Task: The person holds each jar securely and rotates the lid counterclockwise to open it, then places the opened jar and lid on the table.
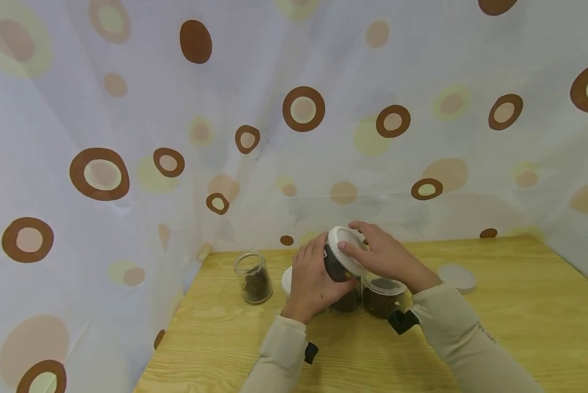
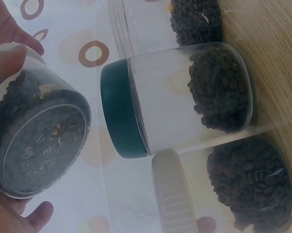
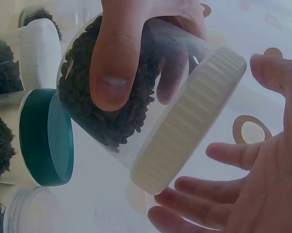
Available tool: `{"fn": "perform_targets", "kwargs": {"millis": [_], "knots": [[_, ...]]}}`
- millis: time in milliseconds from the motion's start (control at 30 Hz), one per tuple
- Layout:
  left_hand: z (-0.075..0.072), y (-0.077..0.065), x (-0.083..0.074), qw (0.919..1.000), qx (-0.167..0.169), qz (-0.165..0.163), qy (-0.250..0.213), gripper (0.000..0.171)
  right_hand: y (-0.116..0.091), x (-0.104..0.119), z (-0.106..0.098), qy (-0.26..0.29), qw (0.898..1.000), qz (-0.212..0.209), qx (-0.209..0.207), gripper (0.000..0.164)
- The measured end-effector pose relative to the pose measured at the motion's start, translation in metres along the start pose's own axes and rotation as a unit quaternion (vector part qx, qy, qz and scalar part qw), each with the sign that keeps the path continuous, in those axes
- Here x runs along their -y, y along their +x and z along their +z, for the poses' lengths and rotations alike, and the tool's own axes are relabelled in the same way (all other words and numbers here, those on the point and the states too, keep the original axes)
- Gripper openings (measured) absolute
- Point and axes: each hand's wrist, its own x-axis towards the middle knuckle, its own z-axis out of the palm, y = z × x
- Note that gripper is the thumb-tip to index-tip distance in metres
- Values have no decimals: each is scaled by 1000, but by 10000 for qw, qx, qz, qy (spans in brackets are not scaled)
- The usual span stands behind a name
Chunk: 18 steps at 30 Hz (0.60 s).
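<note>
My left hand [image 1: 313,275] grips a clear jar [image 3: 75,92] part-filled with dark pellets, holding it tilted above the table. A ridged white lid [image 3: 189,121] sits on its mouth. Around that lid, my right hand [image 1: 387,254] is spread, its thumb apart from the rim and a fingertip at or near the lower edge. The left wrist view shows the held jar's bottom [image 2: 44,150]. Just behind stands a similar jar with a dark green lid [image 2: 121,109]. Beside it is a white-lidded jar [image 2: 250,184], and on the other side a lidless jar [image 1: 384,300].
A lidless glass jar [image 1: 255,281] with dark contents stands apart at the left of the wooden table [image 1: 210,338]. To the right lies a loose whitish lid [image 1: 458,277]. Patterned cloth [image 1: 264,180] hangs behind the table and along its sides.
</note>
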Motion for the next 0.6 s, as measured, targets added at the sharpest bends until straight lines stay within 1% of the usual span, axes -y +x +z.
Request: {"fn": "perform_targets", "kwargs": {"millis": [167, 267, 367, 467, 533, 600], "knots": [[1, 0, 1, 9998, -37, 141, 165, 101, 1, 5, -1, -279, 9987, 409, 149, 79], [1, 1, 1, 9995, -48, 210, 248, 101, 0, 5, -2, -481, 9972, 515, 257, 82], [1, 1, 2, 9995, -60, 204, 239, 101, 0, 1, -2, -307, 9986, 256, 358, 77], [1, -1, 3, 9997, -72, 131, 196, 101, -1, -6, 0, 257, 9985, -222, 435, 67], [1, -1, 4, 9998, -58, 75, 151, 102, -1, -9, 2, 581, 9958, -509, 483, 66], [0, -2, 4, 9999, -30, 42, 107, 103, 0, -11, 3, 750, 9934, -720, 480, 68]]}}
